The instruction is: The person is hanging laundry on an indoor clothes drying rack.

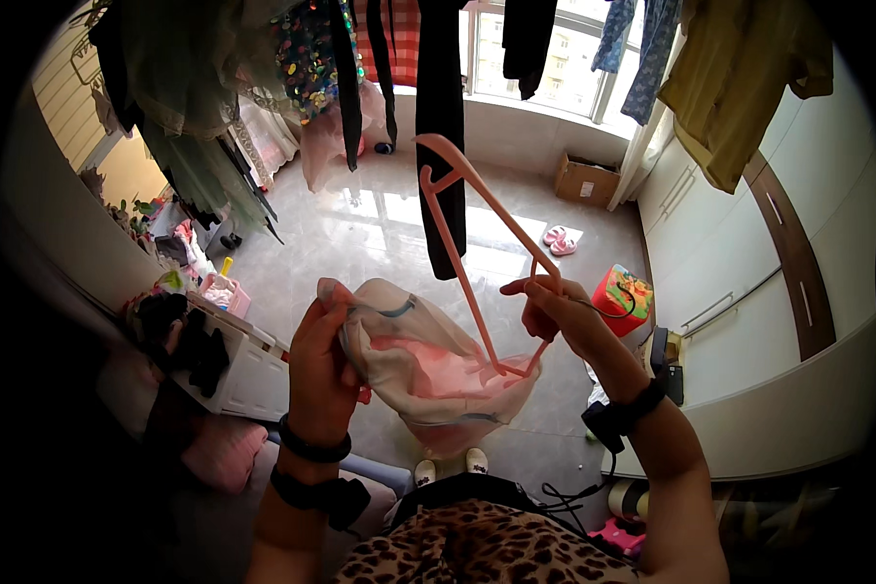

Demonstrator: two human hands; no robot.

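Note:
My left hand point(323, 358) pinches the edge of a sheer pale garment point(438, 416) with a pink inner layer and dark trim. In my right hand point(555, 310) is a pink plastic clothes hanger point(449, 241), gripped near its metal hook point(624, 299), which points to the right. One end of the hanger dips into the opening of the garment, while the other end sticks up towards the window. The garment hangs in the air before my waist, above the floor. Folds hide part of my left fingers.
Overhead hang clothes, among them a black strip of cloth point(442, 146), a sequined garment point(303, 58) and a yellow shirt point(744, 87). A cardboard box point(586, 180), pink clogs point(561, 241) and a red printed box point(620, 303) stand on the floor. White cabinets point(730, 255) line the right.

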